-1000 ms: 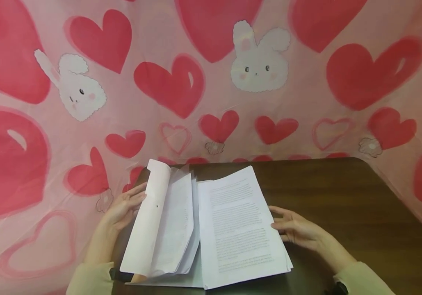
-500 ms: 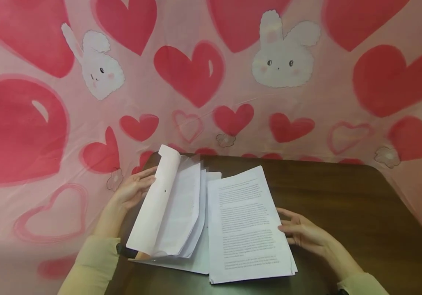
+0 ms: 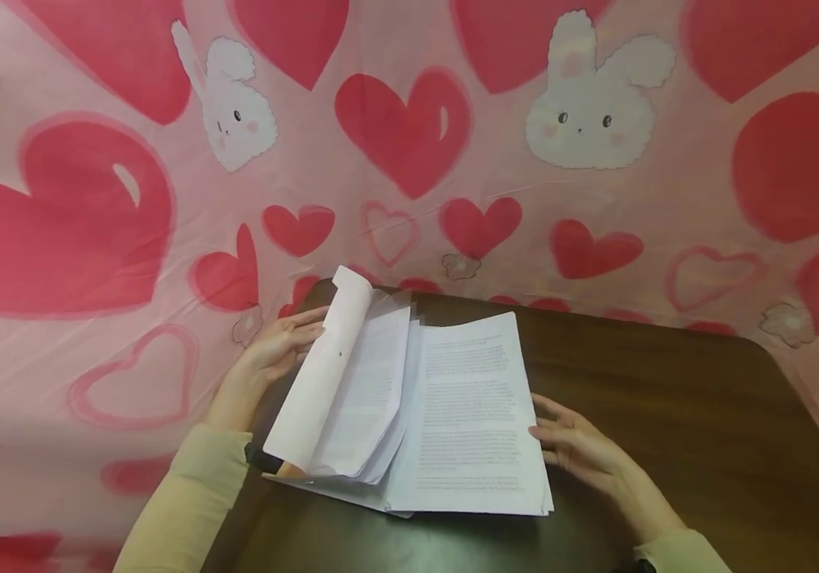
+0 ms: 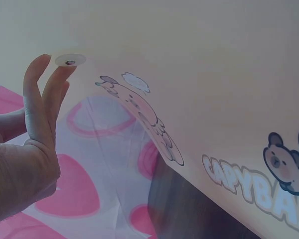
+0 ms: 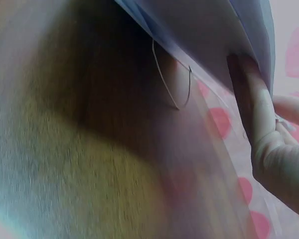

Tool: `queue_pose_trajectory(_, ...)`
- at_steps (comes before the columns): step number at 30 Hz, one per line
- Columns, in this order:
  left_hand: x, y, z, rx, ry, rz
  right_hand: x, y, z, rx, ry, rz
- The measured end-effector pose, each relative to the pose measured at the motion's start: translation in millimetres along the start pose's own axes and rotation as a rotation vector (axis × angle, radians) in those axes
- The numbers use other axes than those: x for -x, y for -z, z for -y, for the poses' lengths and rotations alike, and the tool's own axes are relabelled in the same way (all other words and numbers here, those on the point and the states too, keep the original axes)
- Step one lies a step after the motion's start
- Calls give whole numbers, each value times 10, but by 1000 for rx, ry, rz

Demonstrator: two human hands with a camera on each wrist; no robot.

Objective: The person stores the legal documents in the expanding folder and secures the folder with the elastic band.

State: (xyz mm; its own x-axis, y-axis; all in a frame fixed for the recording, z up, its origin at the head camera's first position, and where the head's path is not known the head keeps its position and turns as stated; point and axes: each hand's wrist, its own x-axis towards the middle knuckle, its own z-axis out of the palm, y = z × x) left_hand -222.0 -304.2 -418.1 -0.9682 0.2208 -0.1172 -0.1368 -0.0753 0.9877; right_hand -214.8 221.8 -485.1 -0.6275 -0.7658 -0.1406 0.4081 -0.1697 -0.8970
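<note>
An open document folder (image 3: 316,374) stands half-unfolded on the table, its white left cover curling over several loose sheets (image 3: 366,390). My left hand (image 3: 276,346) touches this cover's outer side with extended fingers, the tips by a round button (image 4: 70,60) in the left wrist view. Capybara drawings (image 4: 139,112) decorate that side. To the right, a stack of printed papers (image 3: 469,422) leans against the folder's inside, its left edge at the sheets. My right hand (image 3: 584,446) pinches the stack's right edge. In the right wrist view, one finger (image 5: 254,99) lies under the papers.
A dark wooden table (image 3: 653,398) extends right and forward. Behind it hangs a pink cloth (image 3: 495,159) with hearts and rabbits. A thin cord loop (image 5: 177,102) hangs below the papers in the right wrist view.
The paper stack has slid left relative to the folder, covering the folder strip seen beside it half a second ago. My right hand moved with it. The head view has shifted left.
</note>
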Motion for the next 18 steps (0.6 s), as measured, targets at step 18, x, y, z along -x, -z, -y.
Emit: queue_pose_trajectory(18,21,-10,-31,24,16,-9,-55,39,-34,-140,13,11)
